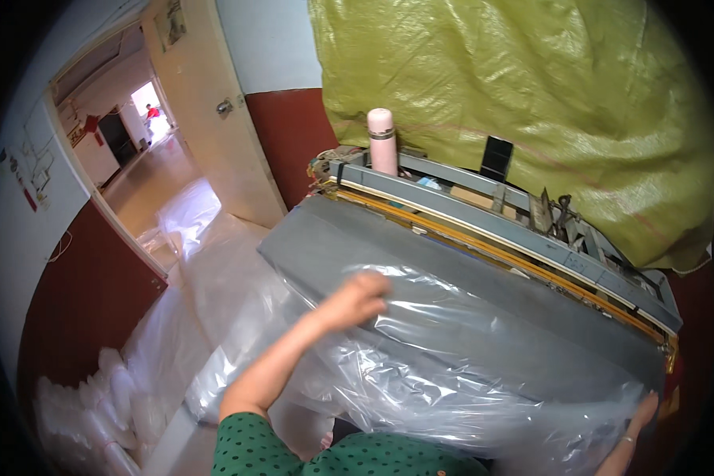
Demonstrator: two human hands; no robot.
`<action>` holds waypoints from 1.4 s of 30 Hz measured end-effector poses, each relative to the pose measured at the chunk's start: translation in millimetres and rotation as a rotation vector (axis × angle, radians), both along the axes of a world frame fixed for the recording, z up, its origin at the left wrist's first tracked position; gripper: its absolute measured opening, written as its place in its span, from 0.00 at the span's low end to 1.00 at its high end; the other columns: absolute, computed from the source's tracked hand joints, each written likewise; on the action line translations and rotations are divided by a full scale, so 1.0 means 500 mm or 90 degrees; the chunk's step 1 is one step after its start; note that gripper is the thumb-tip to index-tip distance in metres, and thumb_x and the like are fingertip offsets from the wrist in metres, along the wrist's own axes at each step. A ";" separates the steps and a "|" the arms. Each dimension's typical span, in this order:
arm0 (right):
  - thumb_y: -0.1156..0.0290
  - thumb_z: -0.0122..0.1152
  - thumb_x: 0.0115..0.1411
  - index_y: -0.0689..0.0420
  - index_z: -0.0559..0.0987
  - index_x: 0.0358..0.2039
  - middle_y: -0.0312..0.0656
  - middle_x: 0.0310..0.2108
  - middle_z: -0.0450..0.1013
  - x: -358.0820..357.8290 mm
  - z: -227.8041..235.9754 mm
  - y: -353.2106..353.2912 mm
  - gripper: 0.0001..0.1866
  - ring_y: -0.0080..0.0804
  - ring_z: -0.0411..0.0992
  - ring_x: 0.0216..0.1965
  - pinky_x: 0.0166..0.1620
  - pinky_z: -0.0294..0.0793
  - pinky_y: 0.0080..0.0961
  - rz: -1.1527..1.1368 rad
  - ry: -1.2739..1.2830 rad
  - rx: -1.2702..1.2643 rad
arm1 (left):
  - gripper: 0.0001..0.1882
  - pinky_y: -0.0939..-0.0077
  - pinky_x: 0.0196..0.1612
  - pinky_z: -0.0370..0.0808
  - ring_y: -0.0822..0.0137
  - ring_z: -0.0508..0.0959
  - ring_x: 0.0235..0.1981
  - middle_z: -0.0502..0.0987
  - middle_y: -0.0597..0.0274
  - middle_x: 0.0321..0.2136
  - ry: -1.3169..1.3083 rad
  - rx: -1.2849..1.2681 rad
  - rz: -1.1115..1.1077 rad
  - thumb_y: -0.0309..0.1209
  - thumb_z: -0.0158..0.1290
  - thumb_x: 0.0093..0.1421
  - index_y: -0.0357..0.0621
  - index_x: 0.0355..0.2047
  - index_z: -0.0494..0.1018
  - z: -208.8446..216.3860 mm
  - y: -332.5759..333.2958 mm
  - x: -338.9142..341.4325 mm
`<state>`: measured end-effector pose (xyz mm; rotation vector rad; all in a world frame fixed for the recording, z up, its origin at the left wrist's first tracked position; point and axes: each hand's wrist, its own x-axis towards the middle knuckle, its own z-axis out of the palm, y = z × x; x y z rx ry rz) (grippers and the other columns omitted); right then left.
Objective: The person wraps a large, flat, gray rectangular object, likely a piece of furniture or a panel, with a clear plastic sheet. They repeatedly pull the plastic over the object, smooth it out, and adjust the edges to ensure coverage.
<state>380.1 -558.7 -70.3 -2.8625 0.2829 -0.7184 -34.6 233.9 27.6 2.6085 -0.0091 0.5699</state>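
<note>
A large clear plastic film (452,369) lies in shiny folds over the grey work surface (333,230) of a long bench machine, spilling down toward my body. My left hand (355,301) is over the left part of the film, its fingers curled in and slightly blurred; the film appears pinched in them. At the far right end of the surface, my right hand (645,412) grips the film's right edge, its fingertips partly hidden. The film's far edge lies short of the orange-brown strip (484,247) along the machine's bar.
Behind the strip stands the grey metal frame (531,238), with a pink thermos flask (382,143), a black phone-like slab (497,159) and metal clamps (559,213). More plastic (222,293) is heaped at the left, near bundled plastic rolls (107,404) and an open door (214,103). A yellow-green sheet (516,71) covers the wall.
</note>
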 end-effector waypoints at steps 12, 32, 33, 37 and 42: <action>0.60 0.43 0.60 0.53 0.78 0.31 0.48 0.27 0.74 -0.027 0.085 0.127 0.15 0.47 0.73 0.31 0.34 0.71 0.41 -0.113 -0.003 -0.119 | 0.17 0.74 0.49 0.65 0.64 0.70 0.45 0.72 0.54 0.43 -0.019 -0.387 0.181 0.34 0.49 0.58 0.35 0.44 0.69 0.003 -0.015 0.184; 0.60 0.44 0.57 0.52 0.78 0.32 0.49 0.33 0.74 0.016 0.055 0.089 0.15 0.50 0.71 0.37 0.39 0.69 0.42 -0.052 -0.075 0.084 | 0.10 0.75 0.43 0.67 0.68 0.73 0.37 0.75 0.57 0.32 0.549 -0.913 -0.799 0.31 0.48 0.60 0.36 0.35 0.71 0.043 -0.678 0.154; 0.58 0.44 0.58 0.55 0.78 0.31 0.51 0.33 0.73 0.029 0.048 0.052 0.16 0.53 0.70 0.36 0.37 0.68 0.44 0.019 -0.057 0.120 | 0.11 0.74 0.44 0.67 0.66 0.74 0.39 0.76 0.55 0.34 0.447 -0.937 -0.852 0.32 0.48 0.60 0.35 0.36 0.71 0.116 -0.635 0.141; 0.58 0.39 0.62 0.58 0.74 0.34 0.56 0.32 0.71 0.051 0.020 -0.014 0.18 0.57 0.68 0.35 0.35 0.65 0.47 0.088 0.028 0.005 | 0.15 0.72 0.48 0.65 0.62 0.72 0.45 0.74 0.51 0.39 0.159 -1.025 -0.853 0.34 0.50 0.57 0.35 0.40 0.70 0.257 -0.527 0.100; 0.60 0.37 0.63 0.60 0.71 0.37 0.58 0.36 0.70 0.048 0.031 0.013 0.18 0.57 0.67 0.39 0.39 0.63 0.45 0.036 0.052 0.027 | 0.16 0.64 0.57 0.58 0.55 0.67 0.52 0.73 0.49 0.43 -0.051 -1.095 -0.778 0.31 0.50 0.56 0.36 0.44 0.69 0.187 -0.488 0.065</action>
